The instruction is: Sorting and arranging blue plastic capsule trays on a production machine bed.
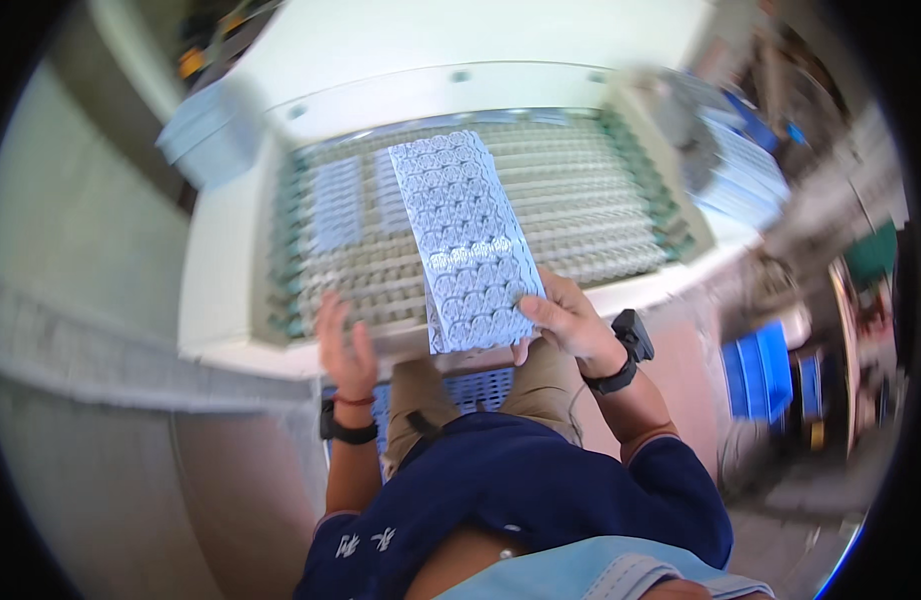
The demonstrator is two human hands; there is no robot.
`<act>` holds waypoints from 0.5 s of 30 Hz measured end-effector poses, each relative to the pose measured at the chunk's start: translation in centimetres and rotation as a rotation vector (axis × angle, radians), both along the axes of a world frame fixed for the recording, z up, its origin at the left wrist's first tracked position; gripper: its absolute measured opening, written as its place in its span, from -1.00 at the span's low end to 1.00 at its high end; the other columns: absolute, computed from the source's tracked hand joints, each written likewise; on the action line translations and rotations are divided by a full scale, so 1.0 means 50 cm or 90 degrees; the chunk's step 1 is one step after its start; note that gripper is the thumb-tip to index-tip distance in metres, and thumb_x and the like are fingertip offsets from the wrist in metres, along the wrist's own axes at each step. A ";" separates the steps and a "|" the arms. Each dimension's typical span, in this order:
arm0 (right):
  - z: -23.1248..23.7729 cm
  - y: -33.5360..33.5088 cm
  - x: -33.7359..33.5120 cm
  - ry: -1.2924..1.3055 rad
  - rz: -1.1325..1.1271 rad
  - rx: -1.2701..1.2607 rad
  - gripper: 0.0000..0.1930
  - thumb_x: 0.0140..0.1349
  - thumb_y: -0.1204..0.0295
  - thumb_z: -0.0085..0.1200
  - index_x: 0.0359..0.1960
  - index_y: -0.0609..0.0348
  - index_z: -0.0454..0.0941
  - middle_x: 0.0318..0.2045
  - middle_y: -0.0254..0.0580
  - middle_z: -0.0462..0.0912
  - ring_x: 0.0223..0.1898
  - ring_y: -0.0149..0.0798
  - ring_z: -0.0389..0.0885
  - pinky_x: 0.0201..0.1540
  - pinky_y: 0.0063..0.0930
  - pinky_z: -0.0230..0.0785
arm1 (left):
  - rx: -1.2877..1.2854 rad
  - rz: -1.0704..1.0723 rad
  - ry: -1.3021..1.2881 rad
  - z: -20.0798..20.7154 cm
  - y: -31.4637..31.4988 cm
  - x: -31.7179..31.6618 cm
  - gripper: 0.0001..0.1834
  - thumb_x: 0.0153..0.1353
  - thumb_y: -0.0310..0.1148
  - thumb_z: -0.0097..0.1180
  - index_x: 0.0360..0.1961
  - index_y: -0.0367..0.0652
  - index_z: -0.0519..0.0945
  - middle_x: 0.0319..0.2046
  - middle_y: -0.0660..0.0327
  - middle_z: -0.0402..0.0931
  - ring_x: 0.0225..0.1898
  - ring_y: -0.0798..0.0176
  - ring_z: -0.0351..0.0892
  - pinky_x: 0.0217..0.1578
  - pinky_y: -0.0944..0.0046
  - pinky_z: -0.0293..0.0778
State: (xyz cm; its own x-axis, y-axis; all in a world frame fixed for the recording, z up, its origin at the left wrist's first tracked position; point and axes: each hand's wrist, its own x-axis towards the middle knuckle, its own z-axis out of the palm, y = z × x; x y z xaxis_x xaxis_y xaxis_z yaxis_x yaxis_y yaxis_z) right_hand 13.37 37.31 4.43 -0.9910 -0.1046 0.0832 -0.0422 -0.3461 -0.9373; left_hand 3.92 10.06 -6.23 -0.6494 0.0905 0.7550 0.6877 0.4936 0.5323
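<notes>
My right hand grips the lower right corner of a long silvery-blue embossed panel, its thumb on the top face. Rows of rounded raised shapes cover the panel; its layered edge suggests several sheets, but I cannot tell. It is held tilted above a roller bed. My left hand is empty, slightly blurred, with fingers apart by the bed's front edge. Two similar pale blue panels, a left one and one partly hidden behind the held panel, lie on the rollers.
A white machine frame surrounds the rollers. On its left side stands a pale blue bin; on its right sits a stack of pale panels. Blue crates stand at the right. Below the frame is a blue perforated surface.
</notes>
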 end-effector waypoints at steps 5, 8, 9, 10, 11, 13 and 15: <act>-0.013 -0.157 -0.089 -0.013 0.265 0.041 -0.60 0.31 0.26 -0.13 0.03 0.33 0.29 -0.38 -0.21 0.56 -0.55 -0.44 0.57 -0.49 -0.65 0.40 | 0.077 0.040 0.048 0.009 -0.055 0.097 -0.77 0.16 -0.49 -0.07 -0.20 -0.42 0.46 -0.10 -0.16 0.44 -0.02 -0.13 0.42 0.02 0.06 0.32; -0.022 -0.246 -0.166 0.026 0.341 0.087 -0.59 0.30 0.22 -0.11 0.00 0.34 0.32 -0.39 -0.21 0.56 -0.56 -0.43 0.56 -0.49 -0.64 0.40 | 0.146 0.134 0.069 0.039 -0.114 0.149 -0.76 0.20 -0.46 -0.09 -0.19 -0.44 0.46 -0.13 -0.14 0.45 -0.02 -0.10 0.43 0.02 0.07 0.31; -0.027 -0.283 -0.188 0.029 0.352 0.082 -0.59 0.30 0.22 -0.11 0.00 0.34 0.32 -0.39 -0.21 0.56 -0.56 -0.43 0.56 -0.49 -0.64 0.40 | 0.083 0.170 0.056 0.047 -0.150 0.163 -0.69 0.28 -0.42 -0.18 -0.08 -0.47 0.40 -0.04 -0.12 0.38 0.05 -0.01 0.38 0.04 0.08 0.32; -0.028 -0.317 -0.210 0.017 0.363 0.064 -0.63 0.32 0.24 -0.14 -0.05 0.35 0.34 -0.40 -0.18 0.56 -0.56 -0.41 0.55 -0.50 -0.61 0.42 | 0.081 0.177 0.058 0.056 -0.164 0.163 -0.69 0.28 -0.42 -0.18 -0.08 -0.47 0.40 -0.04 -0.12 0.38 0.05 -0.01 0.38 0.04 0.08 0.32; -0.028 -0.346 -0.229 0.004 0.370 0.047 -0.66 0.33 0.26 -0.17 -0.10 0.36 0.35 -0.41 -0.16 0.56 -0.56 -0.39 0.55 -0.50 -0.59 0.44 | 0.135 0.198 0.055 0.065 -0.173 0.156 -0.67 0.29 -0.40 -0.18 -0.05 -0.47 0.38 0.00 -0.12 0.35 0.06 -0.01 0.36 0.05 0.08 0.31; -0.027 -0.400 -0.262 -0.022 0.379 0.063 -0.64 0.33 0.25 -0.16 -0.10 0.37 0.36 -0.42 -0.16 0.55 -0.57 -0.38 0.54 -0.49 -0.56 0.46 | 0.180 0.222 0.034 0.074 -0.204 0.142 -0.62 0.33 -0.34 -0.19 0.03 -0.46 0.34 0.08 -0.10 0.27 0.11 0.01 0.31 0.09 0.09 0.27; -0.034 -0.439 -0.284 -0.054 0.360 0.092 -0.55 0.30 0.17 -0.10 -0.13 0.46 0.37 -0.45 -0.10 0.54 -0.56 -0.30 0.57 -0.48 -0.47 0.53 | 0.136 0.255 0.015 0.100 -0.224 0.121 -0.61 0.32 -0.33 -0.18 0.04 -0.44 0.34 0.09 -0.09 0.27 0.12 0.03 0.30 0.10 0.09 0.26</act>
